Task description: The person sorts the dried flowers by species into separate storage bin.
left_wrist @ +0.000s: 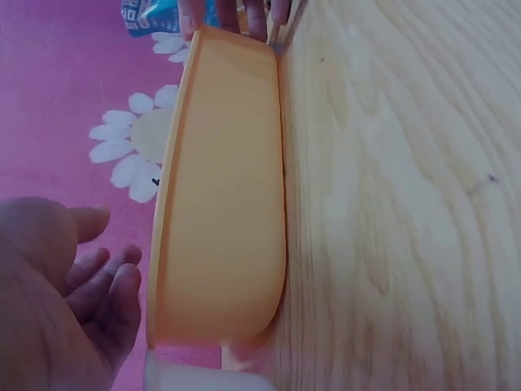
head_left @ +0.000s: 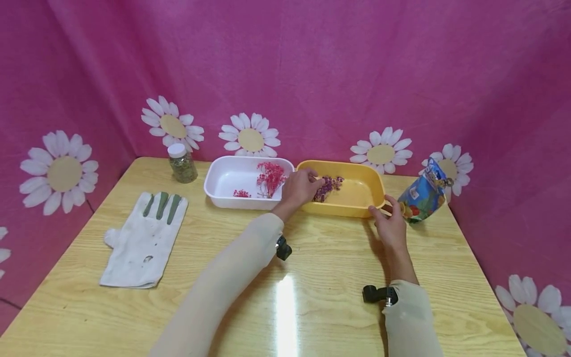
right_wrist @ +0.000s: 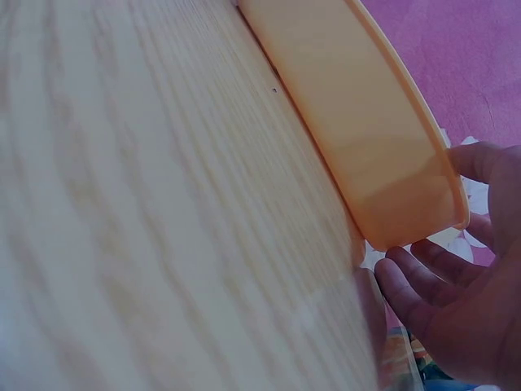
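Observation:
A yellow plastic tray (head_left: 363, 184) stands toward the back of the table, with a sprig of purple dried flowers (head_left: 329, 188) at its left end. My left hand (head_left: 301, 187) is over that end, fingertips right at the flowers. In the left wrist view its thumb and loosely bent fingers stand apart, with nothing visible between them. My right hand (head_left: 391, 224) holds the tray's right end, thumb at the rim and fingers against the end wall (right_wrist: 415, 224). Left of it, a white tray (head_left: 223, 202) contains red dried flowers (head_left: 271, 178) and a smaller red cluster (head_left: 241, 193).
At the back left is a white-capped jar (head_left: 183, 166) of dried greenish pieces. A white glove (head_left: 138, 248) with several green strips on its fingers lies at the left. Beside my right hand leans a blue printed pouch (head_left: 424, 193). A pink flowered cloth (head_left: 312, 74) hangs behind the table.

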{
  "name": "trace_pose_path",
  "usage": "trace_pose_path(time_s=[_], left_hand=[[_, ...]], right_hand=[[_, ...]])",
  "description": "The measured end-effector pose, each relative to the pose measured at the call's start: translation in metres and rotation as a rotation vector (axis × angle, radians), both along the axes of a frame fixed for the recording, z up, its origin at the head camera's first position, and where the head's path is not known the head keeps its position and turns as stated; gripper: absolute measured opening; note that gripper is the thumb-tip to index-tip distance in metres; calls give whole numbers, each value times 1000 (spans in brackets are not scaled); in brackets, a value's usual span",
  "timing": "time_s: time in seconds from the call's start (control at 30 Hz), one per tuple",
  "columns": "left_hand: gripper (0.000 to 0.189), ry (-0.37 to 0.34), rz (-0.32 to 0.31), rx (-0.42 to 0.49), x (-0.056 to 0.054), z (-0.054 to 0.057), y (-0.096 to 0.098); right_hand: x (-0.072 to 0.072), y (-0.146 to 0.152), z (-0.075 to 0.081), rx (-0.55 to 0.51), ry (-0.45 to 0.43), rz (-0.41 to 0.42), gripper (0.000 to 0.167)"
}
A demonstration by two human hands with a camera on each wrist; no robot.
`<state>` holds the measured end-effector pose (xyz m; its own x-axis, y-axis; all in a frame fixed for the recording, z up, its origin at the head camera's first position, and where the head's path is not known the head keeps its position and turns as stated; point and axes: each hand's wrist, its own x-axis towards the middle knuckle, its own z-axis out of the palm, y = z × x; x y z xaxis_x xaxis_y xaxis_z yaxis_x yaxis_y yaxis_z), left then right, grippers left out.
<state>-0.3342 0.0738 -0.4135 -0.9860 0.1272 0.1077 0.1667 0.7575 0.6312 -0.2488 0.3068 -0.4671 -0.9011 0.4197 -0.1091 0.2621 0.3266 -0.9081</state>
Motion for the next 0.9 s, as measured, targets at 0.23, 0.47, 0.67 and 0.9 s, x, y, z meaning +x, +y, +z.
trace_pose_path(time_s=[0.23,0.47,0.67,0.9], left_hand=[[33,83,-123,97,15,-6,-16],[39,143,-141,102,32,-13,-36],[44,180,-131,31,41,-17,-53],[51,228,-103,-94,47,-26,-77]], right_hand=[[-1,0,0,-4,-10,3,65],[-1,1,0,1,-15,3,65],[0,3,0,19,2,13,66],[1,4,1,156,2,47,71]])
